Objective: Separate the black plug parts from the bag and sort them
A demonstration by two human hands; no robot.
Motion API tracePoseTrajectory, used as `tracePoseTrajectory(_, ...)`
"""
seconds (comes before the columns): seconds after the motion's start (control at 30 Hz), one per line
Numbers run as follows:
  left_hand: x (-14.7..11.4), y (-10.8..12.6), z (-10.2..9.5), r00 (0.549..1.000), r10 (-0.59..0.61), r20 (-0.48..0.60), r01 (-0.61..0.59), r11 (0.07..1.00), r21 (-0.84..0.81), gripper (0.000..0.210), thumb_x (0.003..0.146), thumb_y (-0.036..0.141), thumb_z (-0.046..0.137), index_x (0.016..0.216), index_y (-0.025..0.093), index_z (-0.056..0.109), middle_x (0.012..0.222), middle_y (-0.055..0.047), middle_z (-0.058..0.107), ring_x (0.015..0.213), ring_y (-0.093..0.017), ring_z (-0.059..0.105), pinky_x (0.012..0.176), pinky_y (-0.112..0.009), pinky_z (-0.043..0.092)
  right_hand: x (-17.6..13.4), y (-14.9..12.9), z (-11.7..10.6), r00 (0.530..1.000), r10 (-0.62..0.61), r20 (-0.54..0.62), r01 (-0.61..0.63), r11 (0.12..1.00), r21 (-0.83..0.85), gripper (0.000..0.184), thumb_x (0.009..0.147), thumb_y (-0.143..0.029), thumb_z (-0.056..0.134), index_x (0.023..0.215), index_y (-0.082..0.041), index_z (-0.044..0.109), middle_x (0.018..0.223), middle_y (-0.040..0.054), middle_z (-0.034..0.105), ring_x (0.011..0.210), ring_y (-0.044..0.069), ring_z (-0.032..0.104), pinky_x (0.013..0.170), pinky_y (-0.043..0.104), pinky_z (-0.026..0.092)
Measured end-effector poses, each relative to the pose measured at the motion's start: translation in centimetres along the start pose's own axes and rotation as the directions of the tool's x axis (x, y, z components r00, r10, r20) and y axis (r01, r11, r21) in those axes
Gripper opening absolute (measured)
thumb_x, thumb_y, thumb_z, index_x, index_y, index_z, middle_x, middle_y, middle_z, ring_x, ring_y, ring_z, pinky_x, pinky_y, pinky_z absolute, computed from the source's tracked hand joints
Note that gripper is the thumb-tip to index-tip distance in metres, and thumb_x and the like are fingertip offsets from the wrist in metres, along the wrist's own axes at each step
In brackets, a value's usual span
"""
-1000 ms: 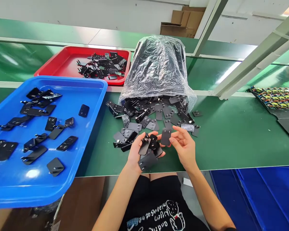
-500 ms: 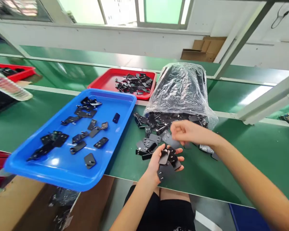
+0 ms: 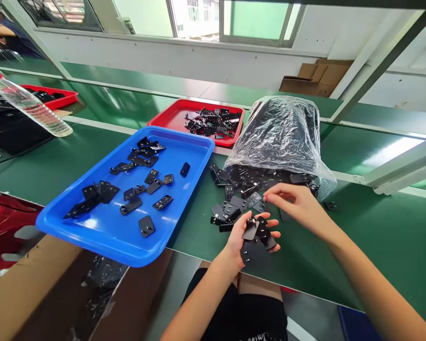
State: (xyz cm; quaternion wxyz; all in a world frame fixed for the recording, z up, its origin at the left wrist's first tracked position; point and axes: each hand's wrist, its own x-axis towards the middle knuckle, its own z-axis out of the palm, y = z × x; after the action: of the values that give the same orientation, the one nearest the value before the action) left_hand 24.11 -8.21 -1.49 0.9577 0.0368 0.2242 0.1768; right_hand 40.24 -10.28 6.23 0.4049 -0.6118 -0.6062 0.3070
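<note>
My left hand [image 3: 237, 244] is palm up, fingers curled around several thin black plates [image 3: 256, 252] with small pins, stacked unevenly in the palm. Just above it, my right hand [image 3: 298, 203] reaches over the edge of a loose pile of black plates [image 3: 237, 203], thumb and fingers drawn together. Whatever lies between those fingertips is too small to make out. Behind the pile, a clear plastic bag [image 3: 280, 137] lies with its mouth toward me, more black pieces spilling from it. Left of my hands, a blue tray [image 3: 184, 218] holds scattered black plates.
A red tray [image 3: 166, 116] with a heap of black parts stands behind the blue one. At far left are a water bottle [image 3: 35, 109] and another red tray [image 3: 71, 98]. An open cardboard box [image 3: 24, 289] sits below the table edge. A metal post [image 3: 394, 61] rises at right.
The camera view has shifted, so the trays and bag appear further right. My right hand's fingers have stretched out from a tighter curl toward the pile. My left hand still holds the plates.
</note>
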Motion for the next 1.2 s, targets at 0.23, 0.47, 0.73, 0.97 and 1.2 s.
tracePoseTrajectory(0.23, 0.0, 0.1, 0.2, 0.999, 0.04, -0.029, -0.04, 0.999, -0.003, 0.038, 0.09, 0.039, 0.043, 0.094, 0.01, 0.067, 0.091, -0.012, 0.072, 0.08, -0.021, 0.068, 0.081, -0.031, 0.048, -7.0, -1.2, 3.9, 0.885, -0.35, 0.307, 0.465, 0.695, -0.549, 0.021, 0.08, -0.019, 0.068, 0.1, -0.014, 0.064, 0.097, 0.0113, 0.067, 0.089, 0.028, 0.059, 0.076, 0.045, 0.053)
tracePoseTrajectory(0.47, 0.1, 0.1, 0.2, 0.997, 0.044, -0.058, -0.044, 0.999, 0.004, 0.039, 0.09, 0.039, 0.044, 0.095, 0.009, 0.068, 0.096, -0.016, 0.072, 0.084, -0.024, 0.068, 0.08, -0.031, 0.047, -7.1, -1.0, 5.4, 0.921, -0.287, 0.263, 0.389, 0.726, -0.568, 0.012, 0.081, -0.01, 0.058, 0.091, -0.017, 0.059, 0.09, 0.0093, 0.062, 0.081, 0.025, 0.058, 0.069, 0.04, 0.054)
tracePoseTrajectory(0.73, -0.2, 0.4, 0.1, 0.997, 0.048, -0.058, -0.048, 0.999, 0.006, 0.035, 0.089, 0.037, 0.045, 0.1, 0.011, 0.066, 0.1, -0.014, 0.072, 0.078, -0.024, 0.069, 0.078, -0.039, 0.052, -6.7, 1.1, 2.0, 0.984, 0.18, 0.001, -0.18, 0.983, 0.034, 0.012, 0.082, -0.029, 0.063, 0.074, -0.02, 0.063, 0.065, 0.0001, 0.06, 0.056, 0.014, 0.054, 0.051, 0.027, 0.046)
tracePoseTrajectory(0.97, -0.4, 0.7, 1.0, 0.978, 0.158, -0.137, -0.158, 0.987, 0.012, 0.03, 0.09, 0.035, 0.046, 0.095, 0.013, 0.065, 0.1, -0.013, 0.072, 0.092, -0.029, 0.069, 0.082, -0.048, 0.054, -7.9, 4.5, 3.6, 0.786, 0.608, -0.113, -0.263, 0.494, 0.829, 0.033, 0.058, -0.036, 0.086, 0.074, -0.016, 0.065, 0.062, -0.0023, 0.059, 0.053, 0.011, 0.059, 0.051, 0.024, 0.054)
tracePoseTrajectory(1.2, -0.3, 0.7, 1.4, 0.964, 0.189, -0.188, -0.187, 0.982, 0.026, 0.029, 0.089, 0.035, 0.047, 0.099, 0.014, 0.064, 0.099, -0.013, 0.072, 0.095, -0.029, 0.069, 0.079, -0.045, 0.056, -8.2, 4.9, 5.1, 0.77, 0.622, -0.142, -0.157, 0.4, 0.903, 0.028, 0.061, -0.032, 0.084, 0.075, -0.016, 0.066, 0.059, -0.0026, 0.059, 0.051, 0.01, 0.058, 0.049, 0.022, 0.054)
